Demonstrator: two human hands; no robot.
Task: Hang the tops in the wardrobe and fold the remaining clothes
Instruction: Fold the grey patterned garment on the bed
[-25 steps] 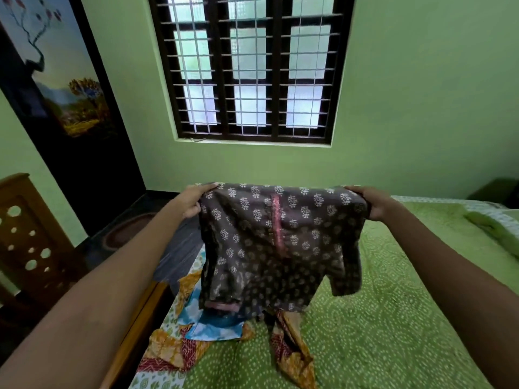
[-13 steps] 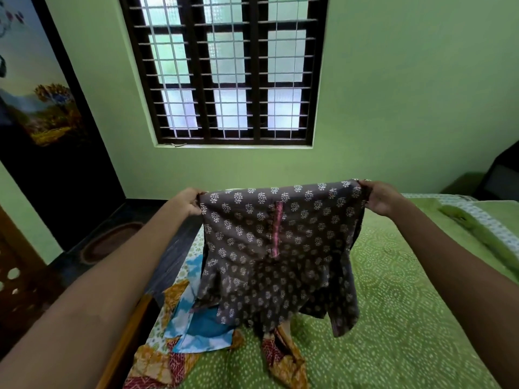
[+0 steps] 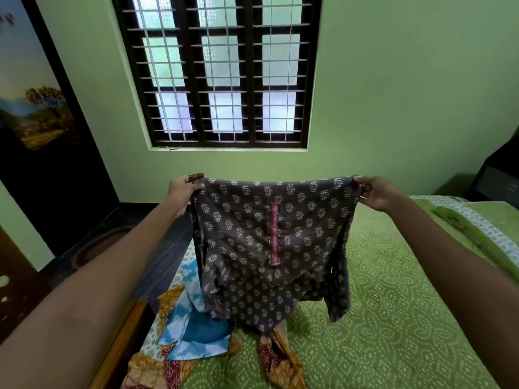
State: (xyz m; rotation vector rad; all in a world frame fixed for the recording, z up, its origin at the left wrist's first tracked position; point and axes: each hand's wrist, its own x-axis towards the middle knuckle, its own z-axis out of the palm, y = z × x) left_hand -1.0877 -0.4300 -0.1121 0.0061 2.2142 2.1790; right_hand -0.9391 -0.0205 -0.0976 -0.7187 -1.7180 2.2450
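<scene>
The left hand [image 3: 184, 189] and the right hand [image 3: 376, 192] hold up a brown top [image 3: 269, 248] with white leaf prints. The left fingers [image 3: 193, 184] curl over one top corner and pinch it. The right fingers [image 3: 362, 182] pinch the other top corner. The top stretches flat between the two sets of fingers and hangs down below them, above the bed [image 3: 393, 318]. A pink strip [image 3: 274, 234] runs down the middle of the top, about halfway between the fingers. A sleeve hangs down under the right fingers. Under the top, below the left fingers, a blue cloth [image 3: 196, 329] lies on the bed on top of an orange cloth [image 3: 151, 369]. Far past the fingers is a window [image 3: 222, 71] in a green wall.
</scene>
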